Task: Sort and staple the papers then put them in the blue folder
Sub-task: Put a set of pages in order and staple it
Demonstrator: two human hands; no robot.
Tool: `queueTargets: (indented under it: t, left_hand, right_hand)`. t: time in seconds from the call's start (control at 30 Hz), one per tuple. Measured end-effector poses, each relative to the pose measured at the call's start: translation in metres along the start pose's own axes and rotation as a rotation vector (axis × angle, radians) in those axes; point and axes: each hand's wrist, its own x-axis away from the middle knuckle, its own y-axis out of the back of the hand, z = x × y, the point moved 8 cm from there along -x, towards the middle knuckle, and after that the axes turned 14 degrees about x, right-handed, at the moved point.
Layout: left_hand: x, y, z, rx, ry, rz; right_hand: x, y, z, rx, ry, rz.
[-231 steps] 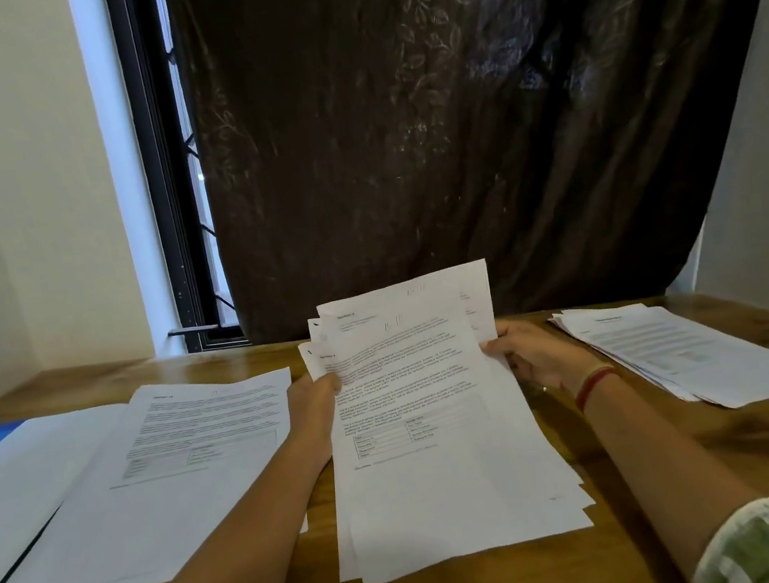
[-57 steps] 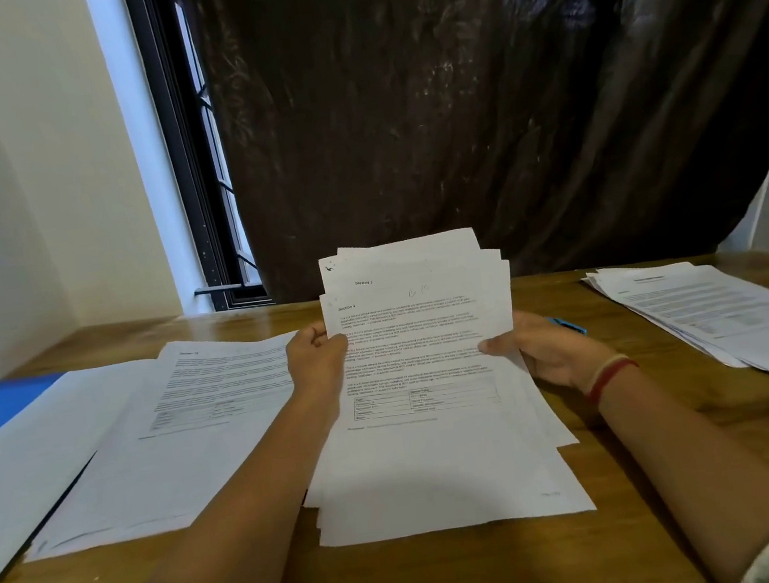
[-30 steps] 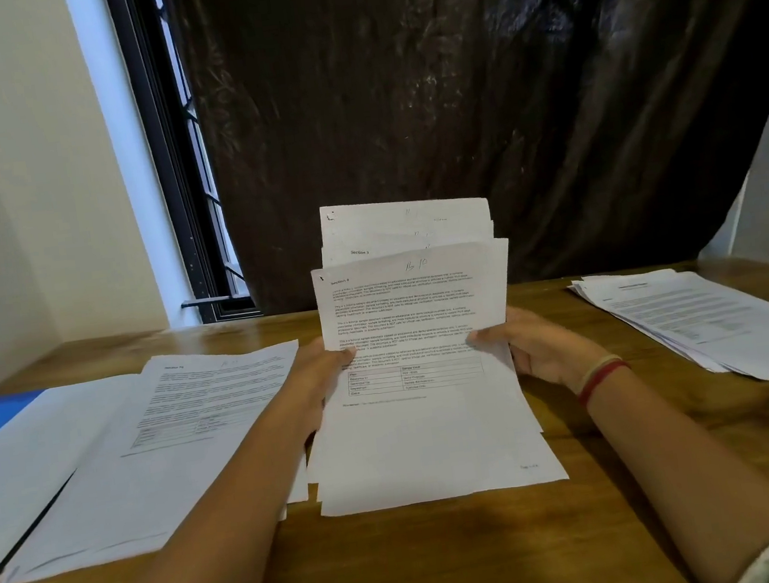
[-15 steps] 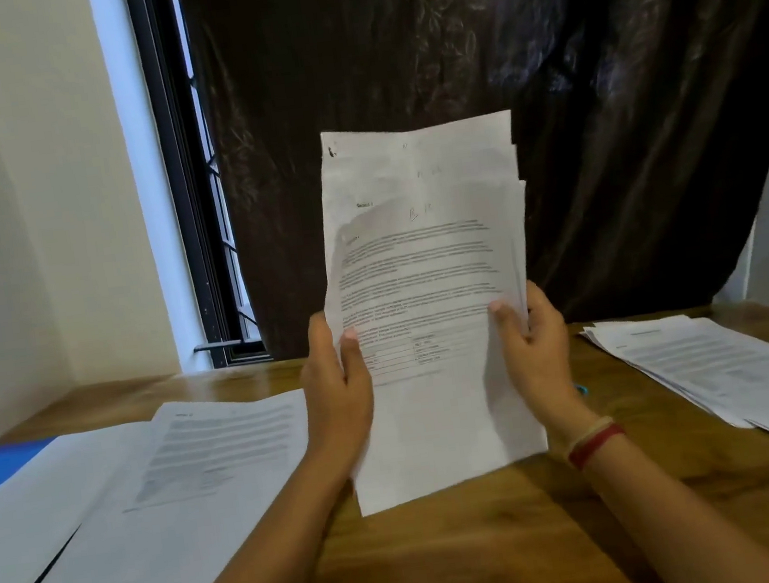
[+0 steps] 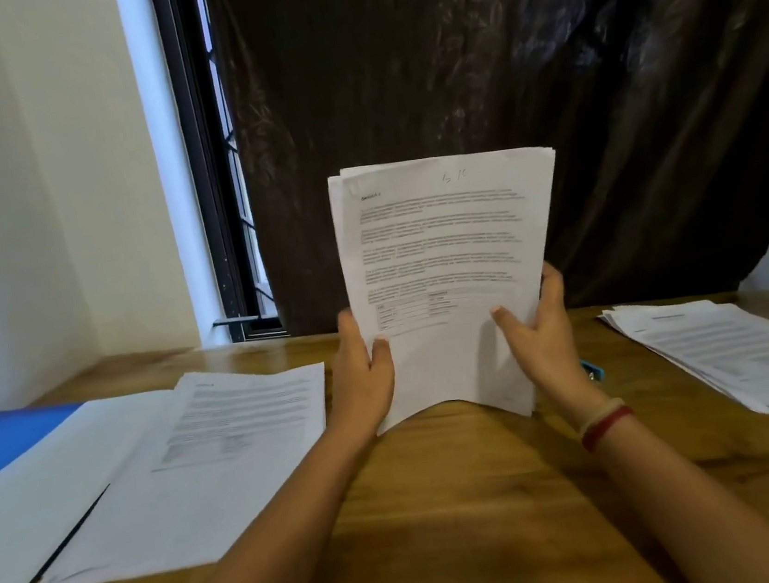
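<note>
At frame centre, 2 hands, left [image 5: 365, 377] and right [image 5: 540, 347], grip the stack [image 5: 446, 254] upright on the desk [image 5: 471, 498], likely squaring edges for stapling.

Bare surface [image 5: 471, 498] lies open between the forearms, down to the near edge. Loose sheets [image 5: 228, 455] and the blue folder [image 5: 8, 434] cover the left side; a fanned pile [image 5: 729, 355] covers the right. The upright stack [image 5: 446, 259], gripped by the left hand [image 5: 364, 381] and right hand [image 5: 541, 344], blocks the middle, with a stapler [image 5: 593, 370] just beside the right hand. A curtain [image 5: 492, 84] closes the back.
</note>
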Motion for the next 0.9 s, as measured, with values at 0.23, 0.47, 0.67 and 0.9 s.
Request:
queueTargets:
  t: [0.23, 0.47, 0.67, 0.9]
  left_hand:
    - [-0.003, -0.002, 0.009, 0.003, 0.068, 0.009]
    - [-0.008, 0.005, 0.009, 0.021, 0.083, -0.072]
    - [-0.004, 0.002, 0.022, -0.003, 0.142, -0.046]
    - [-0.003, 0.003, 0.032, 0.001, 0.183, -0.036]
  right_hand:
    - [-0.001, -0.001, -0.015, -0.033, -0.114, 0.002]
    - [-0.001, 0.001, -0.012, -0.003, -0.101, -0.046]
    - [0.007, -0.007, -0.026, 0.006, -0.187, -0.029]
    - [0.009, -0.010, -0.036, 0.031, -0.235, 0.005]
